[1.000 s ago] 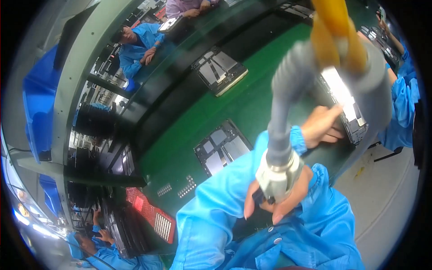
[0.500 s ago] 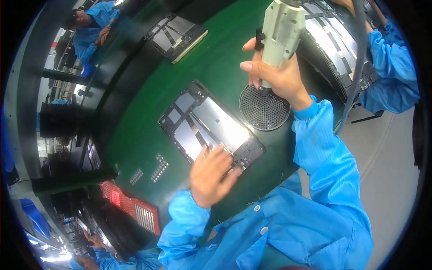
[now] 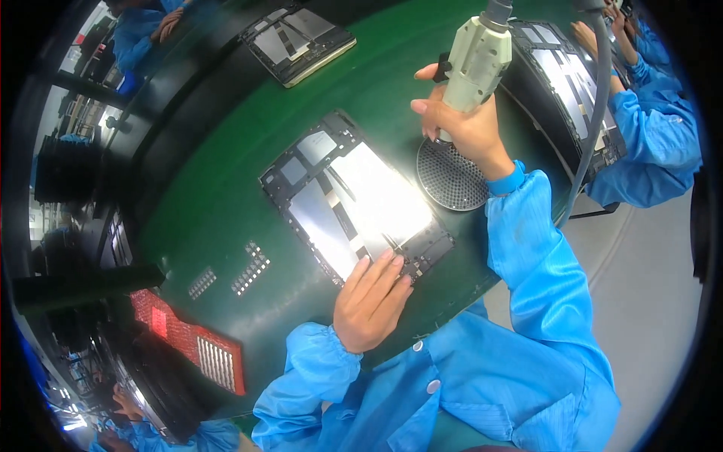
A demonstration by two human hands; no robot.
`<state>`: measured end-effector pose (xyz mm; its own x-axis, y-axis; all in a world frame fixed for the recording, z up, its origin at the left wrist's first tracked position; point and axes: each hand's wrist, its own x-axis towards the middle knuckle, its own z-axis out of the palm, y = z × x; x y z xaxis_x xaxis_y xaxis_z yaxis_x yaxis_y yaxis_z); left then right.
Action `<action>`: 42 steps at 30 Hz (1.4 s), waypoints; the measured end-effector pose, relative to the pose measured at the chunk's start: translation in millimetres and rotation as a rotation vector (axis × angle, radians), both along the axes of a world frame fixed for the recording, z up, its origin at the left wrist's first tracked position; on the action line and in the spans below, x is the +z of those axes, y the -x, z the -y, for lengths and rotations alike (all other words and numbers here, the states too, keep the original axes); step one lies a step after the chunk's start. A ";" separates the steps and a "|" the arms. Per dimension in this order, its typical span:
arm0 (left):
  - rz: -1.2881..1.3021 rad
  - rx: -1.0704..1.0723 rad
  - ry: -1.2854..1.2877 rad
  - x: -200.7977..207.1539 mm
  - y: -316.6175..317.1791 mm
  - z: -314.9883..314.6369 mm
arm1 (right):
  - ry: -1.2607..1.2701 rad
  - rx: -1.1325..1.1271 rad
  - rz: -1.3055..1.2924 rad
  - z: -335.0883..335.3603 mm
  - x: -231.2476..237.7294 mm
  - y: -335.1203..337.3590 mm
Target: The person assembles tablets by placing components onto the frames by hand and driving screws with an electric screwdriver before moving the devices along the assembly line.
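Observation:
My right hand [image 3: 473, 135] is wrapped round a pale green electric screwdriver [image 3: 477, 64], held upright with its cable at the top. Its lower end is over a round grey perforated tray [image 3: 454, 179]; the bit's tip is hidden. An opened tablet [image 3: 320, 215] lies on the green bench, its silvery inside facing up and glaring in the light. My left hand [image 3: 369, 307] rests on the tablet's near edge, fingers stretched out, close to the small circuit parts at that corner.
Stacked tablets [image 3: 297, 45] lie at the far left, and another stack [image 3: 561, 83] stands at the right beside a hanging grey cable [image 3: 601, 98]. Small metal pieces [image 3: 252, 269] sit in rows left of the tablet, near a red bubble-wrap pouch [image 3: 184, 335]. Co-workers in blue are around.
My left hand has come to lie flatter on the tablet's near edge, its fingers straighter. The whole view has shifted slightly. The screwdriver stays in my right hand over the round tray.

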<state>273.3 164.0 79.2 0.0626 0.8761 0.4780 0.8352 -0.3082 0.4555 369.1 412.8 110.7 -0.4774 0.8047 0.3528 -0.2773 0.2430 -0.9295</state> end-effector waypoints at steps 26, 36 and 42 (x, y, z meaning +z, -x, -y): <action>0.075 -0.088 -0.067 -2.7 4.6 9.1 | -0.015 -0.020 0.000 7.2 0.8 4.7; 0.108 -0.106 -0.192 -11.7 3.9 -16.1 | -0.053 0.322 -0.056 99.1 43.9 39.0; 0.079 -0.012 -0.228 -13.5 2.8 -9.3 | 0.181 0.494 -0.064 132.9 22.7 75.1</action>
